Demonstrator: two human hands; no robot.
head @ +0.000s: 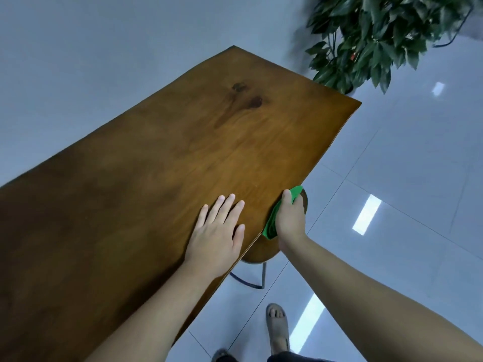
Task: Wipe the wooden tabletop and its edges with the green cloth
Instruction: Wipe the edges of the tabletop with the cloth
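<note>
Tabletop [162, 163]: a long slab of brown wood, smooth with a low sheen, running from the lower left of the frame to the upper centre. The grain runs lengthwise; two dark knots with a darker streak sit in the upper centre. The right-hand edge is thin and gently wavy rather than straight.

Left hand [218, 236]: lies flat, palm down, on the wood near the right-hand edge, right of centre in the frame. Fingers are spread and extended; it holds nothing.

Right hand [290, 218]: closed around the cloth [271, 226] at the tabletop's right-hand edge, just beside the left hand. The thumb lies on top, and the other fingers curl out of sight beyond the edge. The cloth is bright green, soft and bunched into folds, pressed against the edge, showing above the thumb and below the palm.

Stool [261, 250]: a rounded wooden seat on a dark metal frame, partly tucked beneath the edge directly below the right hand.

Floor [405, 165]: large pale glossy tiles with thin joints, reflecting rectangular lights.

Plant [379, 40]: dark, pointed, glossy leaves, upper right, beyond the tabletop's far corner.

Foot [277, 327]: in an open-toed sandal, bottom centre.
</note>
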